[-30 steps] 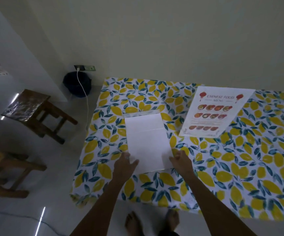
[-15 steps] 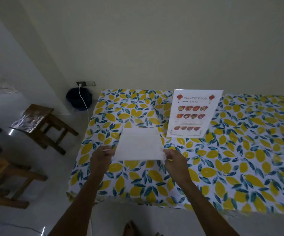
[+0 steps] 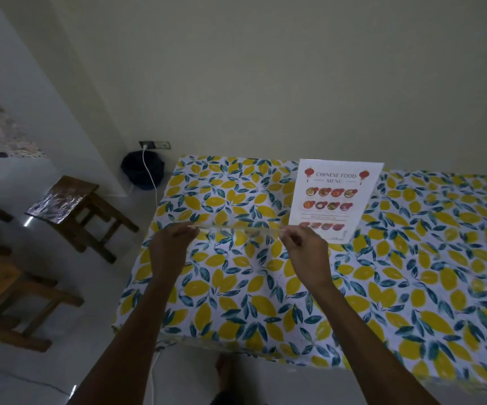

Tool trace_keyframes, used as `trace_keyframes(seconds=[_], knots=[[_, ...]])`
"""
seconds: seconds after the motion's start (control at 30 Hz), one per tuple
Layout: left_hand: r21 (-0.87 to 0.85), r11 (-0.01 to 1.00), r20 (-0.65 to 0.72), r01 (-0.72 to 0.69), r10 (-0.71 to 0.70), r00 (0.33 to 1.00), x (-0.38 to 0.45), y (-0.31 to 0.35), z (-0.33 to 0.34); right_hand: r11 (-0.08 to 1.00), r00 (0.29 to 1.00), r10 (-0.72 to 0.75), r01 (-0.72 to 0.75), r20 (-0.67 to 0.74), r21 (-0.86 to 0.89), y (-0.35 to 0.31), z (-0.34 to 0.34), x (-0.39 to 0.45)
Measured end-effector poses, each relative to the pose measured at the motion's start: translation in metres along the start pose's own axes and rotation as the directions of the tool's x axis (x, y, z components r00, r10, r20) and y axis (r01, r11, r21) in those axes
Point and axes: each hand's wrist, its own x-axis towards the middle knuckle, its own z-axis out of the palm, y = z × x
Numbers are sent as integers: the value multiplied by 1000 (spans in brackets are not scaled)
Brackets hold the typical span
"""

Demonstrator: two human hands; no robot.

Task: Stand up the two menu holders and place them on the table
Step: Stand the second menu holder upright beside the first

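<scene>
1. The counter (image 3: 412, 287), covered with a lemon-and-leaf print cloth, fills the lower right of the view, which has tilted up since a second ago to take in more of the wall.
2. The printed menu holder (image 3: 336, 200) stands upright at the far side of the counter, its "Chinese Food Menu" face toward the person; a second ago it looked to lie flat.
3. The second menu holder (image 3: 233, 228), whose blank white face showed half a second ago, is now seen edge-on as a thin, clear strip, its long axis running left to right above the counter's left part, just left of the printed one.
4. The left hand (image 3: 172, 244) is closed on the strip's left end and the right hand (image 3: 306, 252) pinches its right end, both raised off the cloth.
5. Left of the counter on the floor stand a wooden stool (image 3: 72, 206) and another wooden piece (image 3: 8, 293); a dark bin (image 3: 141, 171) sits under a wall socket (image 3: 154, 145) with a white cable.
</scene>
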Motion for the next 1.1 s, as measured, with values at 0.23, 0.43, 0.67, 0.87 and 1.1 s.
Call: trace_keyframes(seconds=[0.23,0.43,0.67,0.87,1.1], knots=[[-36,996,-7,-83,83,997,67,11,25,999,996,25,-22,-86,30,2,19,76],[-111,978,39,-174,179,983,121,-1,56,992,982,122,-125,-146,-15,24,61,110],[-100,980,159,-172,186,970,147,-24,78,954,952,271,-285,-140,-92,61,105,117],[-106,986,181,-132,150,972,163,-28,88,950,958,241,-266,-157,-164,66,109,133],[-92,981,182,-171,185,966,164,-33,87,952,962,218,-246,-162,-180,70,108,132]])
